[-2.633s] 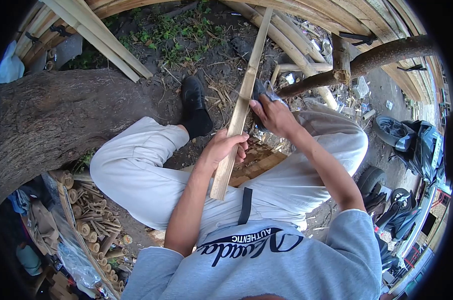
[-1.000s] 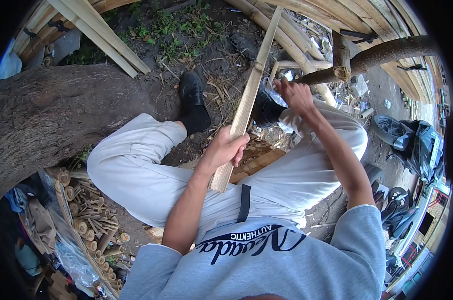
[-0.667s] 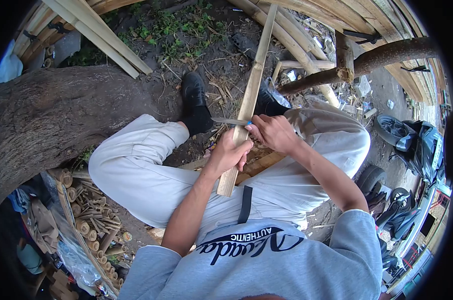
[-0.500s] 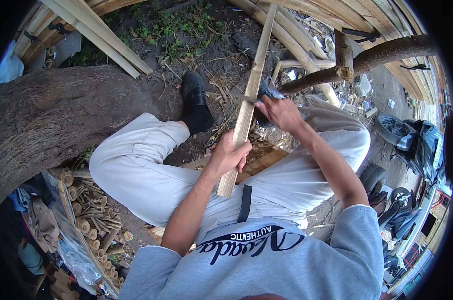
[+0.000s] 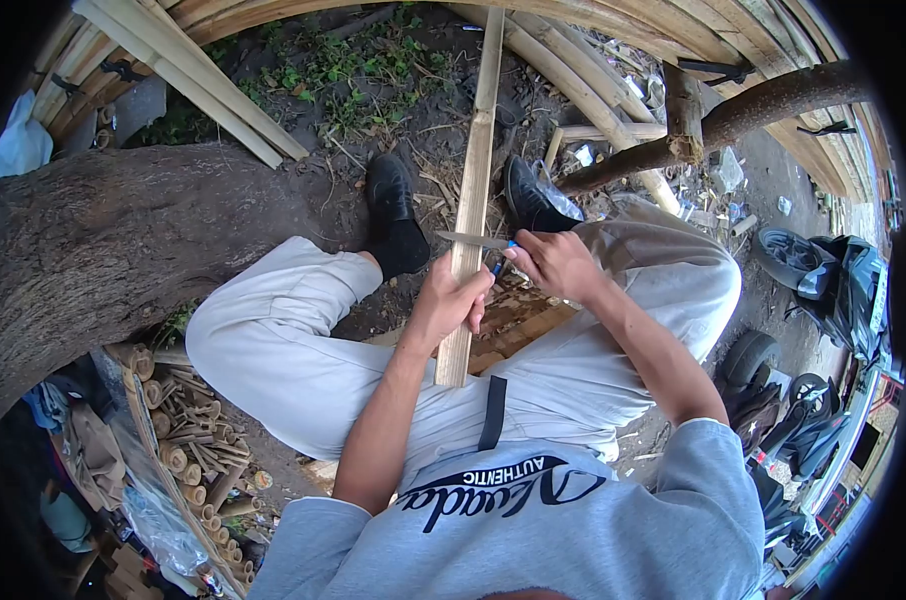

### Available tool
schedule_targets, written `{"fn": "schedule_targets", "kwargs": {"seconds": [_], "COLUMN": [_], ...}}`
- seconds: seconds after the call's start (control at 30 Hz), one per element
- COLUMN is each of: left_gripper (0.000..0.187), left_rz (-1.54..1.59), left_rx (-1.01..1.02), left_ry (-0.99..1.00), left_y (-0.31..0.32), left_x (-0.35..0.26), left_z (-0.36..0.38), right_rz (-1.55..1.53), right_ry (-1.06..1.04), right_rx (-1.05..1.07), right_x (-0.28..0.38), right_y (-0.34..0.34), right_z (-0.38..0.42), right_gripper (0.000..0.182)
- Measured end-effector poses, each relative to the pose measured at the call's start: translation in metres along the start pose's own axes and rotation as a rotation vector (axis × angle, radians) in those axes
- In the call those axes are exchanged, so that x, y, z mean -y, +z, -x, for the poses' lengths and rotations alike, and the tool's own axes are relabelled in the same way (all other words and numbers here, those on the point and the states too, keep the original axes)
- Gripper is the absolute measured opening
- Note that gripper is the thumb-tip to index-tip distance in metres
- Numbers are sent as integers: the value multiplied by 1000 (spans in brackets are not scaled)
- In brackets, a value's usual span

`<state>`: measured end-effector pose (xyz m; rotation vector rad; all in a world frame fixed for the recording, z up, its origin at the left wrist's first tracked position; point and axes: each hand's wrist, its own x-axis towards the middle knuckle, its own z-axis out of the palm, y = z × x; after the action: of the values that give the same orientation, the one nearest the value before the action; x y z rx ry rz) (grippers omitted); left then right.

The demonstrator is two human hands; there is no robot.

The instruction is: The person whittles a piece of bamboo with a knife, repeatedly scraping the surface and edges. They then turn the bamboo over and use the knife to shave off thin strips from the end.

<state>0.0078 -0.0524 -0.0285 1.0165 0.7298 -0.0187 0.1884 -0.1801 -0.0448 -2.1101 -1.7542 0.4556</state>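
Observation:
A long flat bamboo strip [image 5: 478,150] runs from my lap up past my feet. My left hand [image 5: 448,303] is wrapped round its lower part, just above the strip's near end. In my right hand [image 5: 555,264] is a knife [image 5: 478,240] with a blue part at its handle; the blade lies across the strip, a little above my left hand. A small blue object [image 5: 497,268] shows between the two hands and is too small to make out.
A thick tree trunk [image 5: 123,240] lies at the left. Cut bamboo pieces [image 5: 198,440] are piled at the lower left. Bamboo poles [image 5: 573,75] and a branch [image 5: 753,118] stand at the upper right. Motorbikes [image 5: 823,280] are at the far right.
The strip has swung to the left at its far end and is more upright in view. My right hand and the knife have come down towards my left hand, with more blade showing.

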Motion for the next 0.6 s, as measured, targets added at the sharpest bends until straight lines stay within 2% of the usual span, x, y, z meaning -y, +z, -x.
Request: {"fn": "schedule_targets", "kwargs": {"seconds": [0.3,0.37,0.43,0.53,0.6], "left_gripper": [16,15,15,17,20], "left_rz": [56,-24,-49,-58,-38], "left_rx": [50,58,51,7,-13], "left_ry": [13,39,41,39,27], "left_y": [-5,-4,-3,1,3], "left_x": [4,5,6,11,15], "left_z": [-9,-9,-8,-7,-6], "right_rz": [-132,-197,-200,-106,-9], "right_ry": [-6,4,-4,-27,43], "right_rx": [35,110,89,118,67], "right_x": [8,12,14,5,-15], "right_y": [4,7,9,8,14], "right_z": [-14,-15,-16,-21,-27], "right_gripper": [38,38,38,38,38]}}
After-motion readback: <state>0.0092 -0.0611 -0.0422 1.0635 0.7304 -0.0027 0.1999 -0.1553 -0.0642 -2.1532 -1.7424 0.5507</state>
